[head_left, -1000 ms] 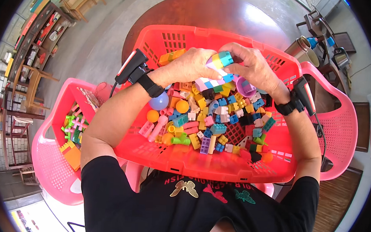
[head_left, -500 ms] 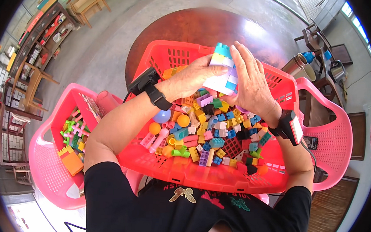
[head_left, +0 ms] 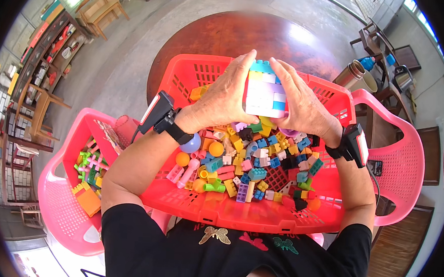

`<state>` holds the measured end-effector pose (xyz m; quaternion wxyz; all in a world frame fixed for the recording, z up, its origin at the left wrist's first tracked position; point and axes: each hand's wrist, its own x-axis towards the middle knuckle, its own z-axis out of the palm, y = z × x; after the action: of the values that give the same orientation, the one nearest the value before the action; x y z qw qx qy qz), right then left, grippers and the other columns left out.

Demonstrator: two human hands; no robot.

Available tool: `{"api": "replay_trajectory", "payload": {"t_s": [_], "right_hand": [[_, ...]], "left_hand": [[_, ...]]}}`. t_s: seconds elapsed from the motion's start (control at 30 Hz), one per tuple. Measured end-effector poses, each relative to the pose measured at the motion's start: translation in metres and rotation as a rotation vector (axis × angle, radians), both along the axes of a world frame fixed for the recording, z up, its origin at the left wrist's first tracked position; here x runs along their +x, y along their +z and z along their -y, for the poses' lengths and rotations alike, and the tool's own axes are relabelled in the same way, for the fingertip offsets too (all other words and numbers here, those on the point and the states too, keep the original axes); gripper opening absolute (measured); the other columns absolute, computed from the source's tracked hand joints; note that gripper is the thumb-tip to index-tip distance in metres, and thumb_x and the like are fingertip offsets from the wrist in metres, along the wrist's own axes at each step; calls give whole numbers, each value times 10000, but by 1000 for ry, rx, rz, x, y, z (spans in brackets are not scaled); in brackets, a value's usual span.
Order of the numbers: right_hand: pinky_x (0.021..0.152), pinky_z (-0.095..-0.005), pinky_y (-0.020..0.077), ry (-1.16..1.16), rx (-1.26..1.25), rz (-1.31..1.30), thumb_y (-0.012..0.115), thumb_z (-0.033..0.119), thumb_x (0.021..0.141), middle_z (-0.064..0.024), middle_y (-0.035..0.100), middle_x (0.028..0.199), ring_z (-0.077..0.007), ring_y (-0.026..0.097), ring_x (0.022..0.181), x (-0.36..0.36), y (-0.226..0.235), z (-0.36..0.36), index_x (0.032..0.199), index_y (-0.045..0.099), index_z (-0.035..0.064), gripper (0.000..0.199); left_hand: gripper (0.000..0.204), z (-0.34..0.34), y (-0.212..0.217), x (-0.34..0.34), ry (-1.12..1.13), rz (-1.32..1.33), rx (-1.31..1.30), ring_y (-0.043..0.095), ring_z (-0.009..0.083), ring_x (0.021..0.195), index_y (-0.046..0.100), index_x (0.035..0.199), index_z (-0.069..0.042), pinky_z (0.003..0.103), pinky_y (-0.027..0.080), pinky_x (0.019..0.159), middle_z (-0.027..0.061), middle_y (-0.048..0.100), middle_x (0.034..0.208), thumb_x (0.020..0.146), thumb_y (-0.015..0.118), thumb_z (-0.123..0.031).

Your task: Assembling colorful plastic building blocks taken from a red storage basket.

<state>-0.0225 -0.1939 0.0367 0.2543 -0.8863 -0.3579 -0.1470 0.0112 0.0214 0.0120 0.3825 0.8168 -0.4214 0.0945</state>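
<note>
Both hands meet in the upper centre of the frame, closed on a block stack held between them above the red basket. The left hand grips the stack's left side, its fingers reaching up along the edge; the right hand clasps the right side, fingers wrapped over the top corner. The stack is made of pale blocks, turquoise at the top, then yellow, white, pink and blue, and it stands roughly upright. Each wrist carries a black strap with a small device: the left device sticks out toward the left of the frame, the right device sits at centre right. Below the hands, the basket holds a loose heap of blocks in many colours, with a few balls at its left side. A pink chair at lower left holds a smaller pile of toy pieces. Another pink chair stands at the right. Beyond the basket, in the upper centre, is a round brown table, and a metal flask stands at upper right.
</note>
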Motion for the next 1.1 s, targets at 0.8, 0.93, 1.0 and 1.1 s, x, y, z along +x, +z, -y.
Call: {"api": "replay_trajectory", "payload": {"t_s": [0.8, 0.93, 1.0, 1.1], "right_hand": [[1065, -434, 307, -132, -139, -47, 871, 188, 470, -251, 357, 1356, -377, 378, 1265, -14, 1, -8, 1412, 185, -33, 1186], [1050, -456, 305, -157, -109, -55, 856, 186, 491, -231, 442, 1279, -362, 427, 1217, -12, -4, -9, 1395, 214, -23, 1128], [1044, -457, 307, -139, -95, -51, 849, 185, 496, -226, 462, 1252, -364, 445, 1190, -12, 0, -10, 1382, 230, -21, 1100], [1048, -453, 302, -128, -92, -77, 845, 175, 489, -210, 477, 1241, -366, 448, 1184, -13, 6, -10, 1371, 257, -6, 1076]], "left_hand": [[1003, 3, 4, -6, -24, 103, -33, 422, 355, 1248, 259, 1358, -25, 405, 385, 1031, 199, 386, 1334, 562, 841, -206], [999, 5, 2, -4, -55, 104, -111, 426, 346, 1245, 266, 1355, -27, 402, 386, 1027, 192, 389, 1330, 550, 836, -190], [995, 4, 4, -4, -71, 84, -112, 433, 344, 1236, 274, 1348, -28, 402, 390, 1019, 189, 396, 1319, 545, 838, -192], [984, 4, 7, -5, -89, 97, -117, 447, 342, 1214, 291, 1336, -29, 404, 398, 1003, 186, 408, 1295, 536, 840, -195]]}}
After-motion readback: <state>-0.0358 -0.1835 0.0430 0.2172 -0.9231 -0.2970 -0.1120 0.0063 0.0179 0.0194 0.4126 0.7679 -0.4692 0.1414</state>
